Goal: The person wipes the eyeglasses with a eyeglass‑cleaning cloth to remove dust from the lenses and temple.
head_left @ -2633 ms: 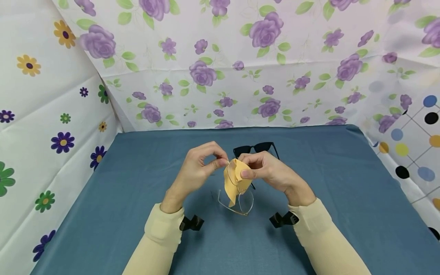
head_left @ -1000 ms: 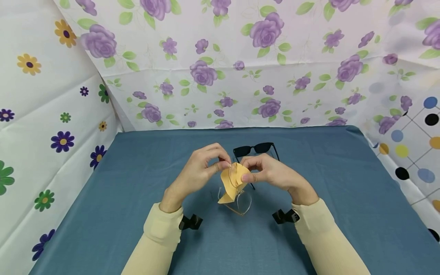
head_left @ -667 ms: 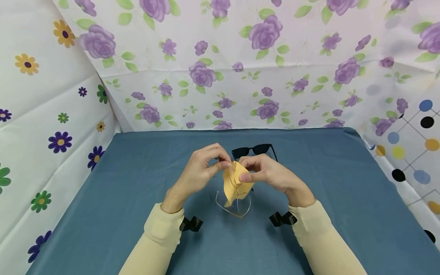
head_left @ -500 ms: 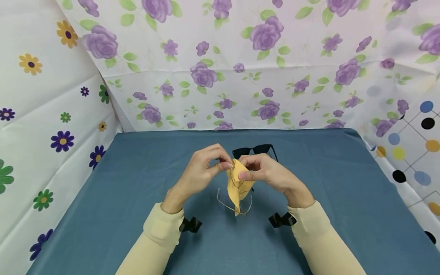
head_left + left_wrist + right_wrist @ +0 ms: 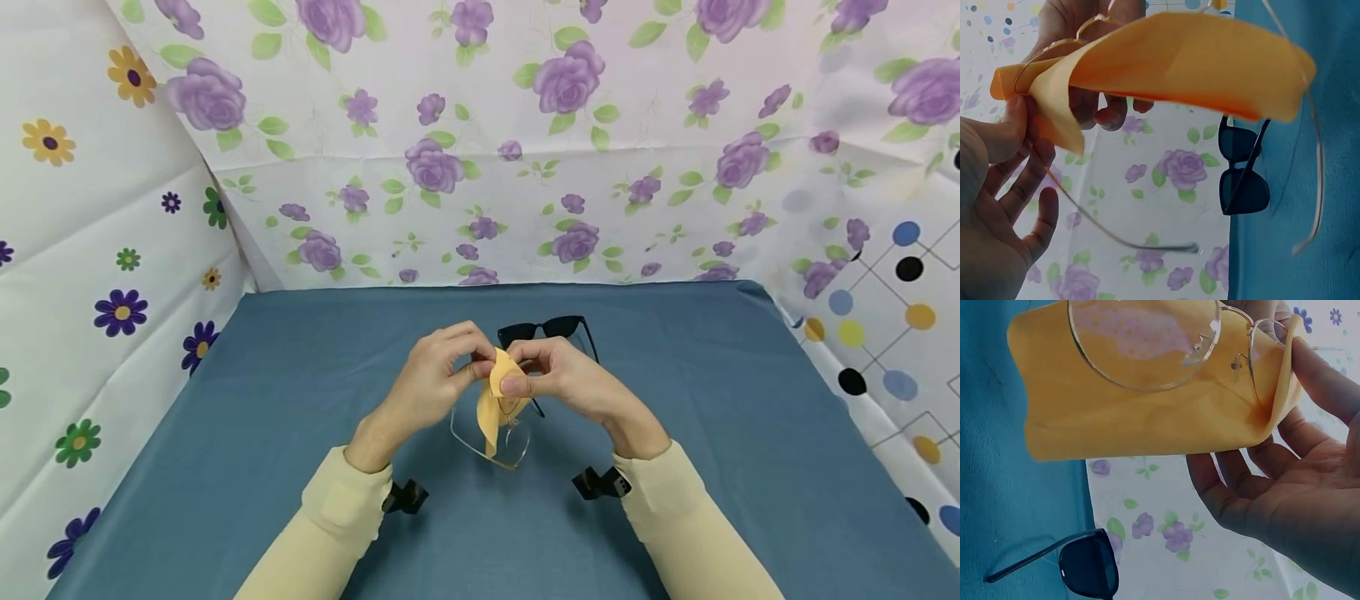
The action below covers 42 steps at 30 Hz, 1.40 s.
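Thin gold-rimmed clear glasses [image 5: 480, 455] hang between the two hands, partly covered by a yellow cloth [image 5: 489, 417]. My left hand [image 5: 438, 379] pinches the frame's hinge end together with a cloth edge; in the left wrist view the thumb and fingers of this hand [image 5: 1004, 169] meet there. My right hand [image 5: 566, 379] pinches the cloth folded around one lens. The right wrist view shows the cloth [image 5: 1129, 425] lying behind both round lenses, with the right thumb on its folded edge and the fingers of my right hand [image 5: 1285, 469] behind it.
Black sunglasses [image 5: 536, 330] stand on the blue-covered table [image 5: 337, 333] just beyond the right hand, with their arms unfolded. Flower-printed white sheets [image 5: 300, 125] rise at the back and left, and a dotted one [image 5: 885, 333] at the right.
The cloth has shifted and folded further over the rim at the right thumb. Hands and glasses appear slightly further left as the head view has turned a little.
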{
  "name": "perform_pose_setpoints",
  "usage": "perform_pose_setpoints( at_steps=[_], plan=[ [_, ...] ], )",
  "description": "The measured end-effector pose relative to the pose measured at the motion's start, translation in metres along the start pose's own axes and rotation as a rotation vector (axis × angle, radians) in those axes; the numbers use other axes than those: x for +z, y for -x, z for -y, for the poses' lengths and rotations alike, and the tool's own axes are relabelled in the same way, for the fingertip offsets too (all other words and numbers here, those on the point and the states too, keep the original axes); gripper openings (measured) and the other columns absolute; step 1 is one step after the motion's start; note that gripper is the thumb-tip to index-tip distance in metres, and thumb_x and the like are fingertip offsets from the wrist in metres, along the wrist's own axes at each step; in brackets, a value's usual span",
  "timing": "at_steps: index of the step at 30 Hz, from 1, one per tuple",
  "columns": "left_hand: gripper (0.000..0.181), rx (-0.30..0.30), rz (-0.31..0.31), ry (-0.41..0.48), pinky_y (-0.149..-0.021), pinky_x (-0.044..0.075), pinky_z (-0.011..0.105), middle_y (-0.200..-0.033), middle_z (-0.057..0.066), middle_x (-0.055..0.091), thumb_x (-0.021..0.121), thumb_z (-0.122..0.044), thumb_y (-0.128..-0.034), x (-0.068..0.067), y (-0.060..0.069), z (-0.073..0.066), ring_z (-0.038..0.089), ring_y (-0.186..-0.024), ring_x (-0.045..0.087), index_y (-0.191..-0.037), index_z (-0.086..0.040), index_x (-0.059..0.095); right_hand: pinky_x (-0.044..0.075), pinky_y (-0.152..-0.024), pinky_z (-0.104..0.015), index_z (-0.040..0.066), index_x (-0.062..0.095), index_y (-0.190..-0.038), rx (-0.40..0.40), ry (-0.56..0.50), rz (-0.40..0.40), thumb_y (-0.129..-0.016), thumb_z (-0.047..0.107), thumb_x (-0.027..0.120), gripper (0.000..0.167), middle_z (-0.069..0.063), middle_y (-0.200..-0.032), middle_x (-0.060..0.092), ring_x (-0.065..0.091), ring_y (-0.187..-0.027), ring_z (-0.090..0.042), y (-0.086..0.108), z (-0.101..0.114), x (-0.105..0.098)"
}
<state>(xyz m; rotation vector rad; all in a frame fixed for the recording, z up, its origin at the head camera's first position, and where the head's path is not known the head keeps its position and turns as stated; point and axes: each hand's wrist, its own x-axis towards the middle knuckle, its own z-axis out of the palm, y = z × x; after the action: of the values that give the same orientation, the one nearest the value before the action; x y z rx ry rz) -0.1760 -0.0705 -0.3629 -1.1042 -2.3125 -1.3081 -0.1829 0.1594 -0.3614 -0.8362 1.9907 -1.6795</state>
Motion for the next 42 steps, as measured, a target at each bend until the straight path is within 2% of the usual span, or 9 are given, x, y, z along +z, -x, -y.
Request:
perform_pose_setpoints(
  at_steps=[4,10,13,18,27,32,36,39,42],
  plan=[
    [0.012,0.004,-0.018,-0.033,-0.081,0.047,0.037,-0.09,-0.008,0.063,0.076,-0.006,-0.0937,0.0,0.0,-0.002,0.009,-0.081,0.057,-0.087,-0.015,0.074,0.053,-0.082,-0.041,0.005,0.073,-0.105,-0.005,0.064,0.016,-0.1,0.019,0.073,0.015,-0.013,-0.109,0.066,0.062,-0.1,-0.035,0.0,0.001,0.001],
    [0.009,0.006,-0.018,-0.007,-0.082,0.05,0.039,-0.09,-0.008,0.065,0.078,-0.008,-0.0921,-0.002,-0.002,-0.004,0.009,-0.083,0.059,-0.088,-0.015,0.075,0.043,-0.074,-0.033,0.006,0.072,-0.099,-0.049,0.1,0.081,-0.1,0.014,0.071,0.008,-0.012,-0.098,0.063,0.054,-0.086,-0.027,-0.001,-0.006,-0.004],
    [0.008,0.008,-0.007,0.036,-0.082,0.052,0.038,-0.09,-0.007,0.065,0.077,-0.007,-0.092,-0.003,-0.002,-0.005,0.01,-0.084,0.061,-0.089,-0.014,0.076,0.041,-0.073,-0.033,0.006,0.071,-0.097,-0.076,0.073,0.113,-0.1,0.013,0.071,0.008,-0.012,-0.095,0.058,0.05,-0.084,-0.026,-0.002,-0.012,-0.008],
    [0.009,0.033,0.017,0.125,-0.079,0.056,0.033,-0.091,-0.002,0.066,0.075,-0.002,-0.0921,-0.005,-0.001,-0.005,0.013,-0.086,0.064,-0.091,-0.01,0.076,0.049,-0.078,-0.039,0.002,0.071,-0.096,-0.124,-0.036,0.143,-0.104,0.021,0.068,0.02,-0.015,-0.1,0.059,0.054,-0.092,-0.03,-0.002,-0.018,-0.013],
    [0.01,0.08,-0.061,0.069,-0.085,0.048,0.04,-0.091,-0.004,0.067,0.077,-0.002,-0.0897,-0.007,-0.001,-0.007,0.013,-0.088,0.063,-0.09,-0.012,0.076,0.049,-0.084,-0.041,0.001,0.073,-0.103,-0.119,-0.162,0.126,-0.103,0.036,0.068,0.036,-0.011,-0.098,0.059,0.053,-0.091,-0.027,-0.003,-0.021,-0.014],
    [0.012,0.104,-0.117,0.07,-0.082,0.05,0.036,-0.09,-0.002,0.066,0.078,0.0,-0.0881,-0.007,-0.002,-0.007,0.014,-0.086,0.062,-0.089,-0.011,0.076,0.048,-0.089,-0.044,0.003,0.075,-0.107,-0.094,-0.18,0.136,-0.102,0.035,0.07,0.033,-0.01,-0.097,0.059,0.053,-0.093,-0.027,-0.002,-0.023,-0.014],
    [0.013,0.104,-0.158,0.094,-0.077,0.052,0.032,-0.089,-0.001,0.067,0.078,0.004,-0.0871,-0.008,-0.001,-0.006,0.015,-0.084,0.062,-0.089,-0.009,0.076,0.047,-0.086,-0.041,0.002,0.075,-0.106,-0.113,-0.189,0.134,-0.1,0.036,0.072,0.035,-0.01,-0.096,0.058,0.051,-0.09,-0.029,-0.002,-0.024,-0.014],
    [0.014,0.093,-0.176,0.113,-0.075,0.053,0.03,-0.089,0.001,0.067,0.077,0.006,-0.0869,-0.009,0.001,-0.006,0.016,-0.083,0.063,-0.089,-0.008,0.075,0.047,-0.084,-0.041,0.001,0.074,-0.101,-0.136,-0.18,0.107,-0.099,0.035,0.073,0.034,-0.011,-0.096,0.059,0.051,-0.09,-0.031,-0.003,-0.024,-0.013],
    [0.014,0.081,-0.173,0.113,-0.075,0.054,0.03,-0.09,0.001,0.067,0.076,0.006,-0.0882,-0.01,0.002,-0.005,0.016,-0.083,0.063,-0.091,-0.008,0.075,0.051,-0.084,-0.042,0.003,0.074,-0.097,-0.137,-0.174,0.042,-0.098,0.033,0.075,0.03,-0.011,-0.1,0.062,0.054,-0.094,-0.03,-0.004,-0.022,-0.012]
  ],
)
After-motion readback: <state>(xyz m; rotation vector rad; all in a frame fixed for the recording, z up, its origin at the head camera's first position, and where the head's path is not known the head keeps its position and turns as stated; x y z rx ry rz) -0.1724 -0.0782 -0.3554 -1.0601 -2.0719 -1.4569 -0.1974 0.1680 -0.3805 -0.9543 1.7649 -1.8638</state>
